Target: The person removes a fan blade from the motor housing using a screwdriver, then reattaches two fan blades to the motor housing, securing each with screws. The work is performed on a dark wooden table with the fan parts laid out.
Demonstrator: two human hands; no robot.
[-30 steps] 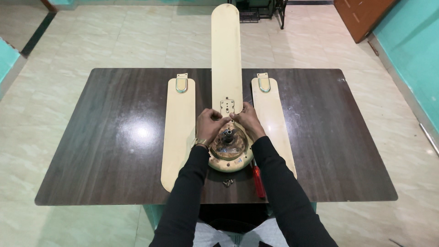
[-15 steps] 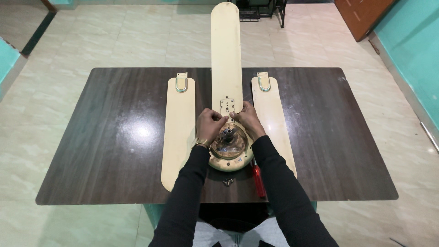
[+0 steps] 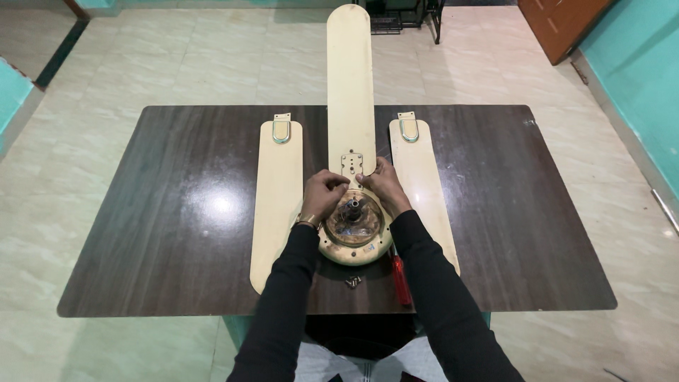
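Three blades, one at the hub

Three cream fan blades lie on the dark table [image 3: 163, 212], and we have both hands at the root of the middle one. Our left hand [image 3: 323, 194] is curled, its fingertips pinching at the near end of the centre blade [image 3: 350, 92], just where the bracket plate with its holes meets the round motor housing [image 3: 356, 237]. Our right hand [image 3: 384, 185] is curled too, fingers pressed on the right edge of that same blade end; whether either hand holds a screw we cannot tell. The centre blade runs straight away from us and overhangs the far table edge. The left blade [image 3: 276, 201] and the right blade [image 3: 423, 184] lie flat on either side, loose, each with a metal bracket at its far end. Near us, a red-handled screwdriver [image 3: 400, 277] lies just right of the housing, and a few small screws [image 3: 352, 281] sit by the near edge.

We judge the step in hand to be seating the blade root on the housing. The next move seems to call for holes lined up and held steady
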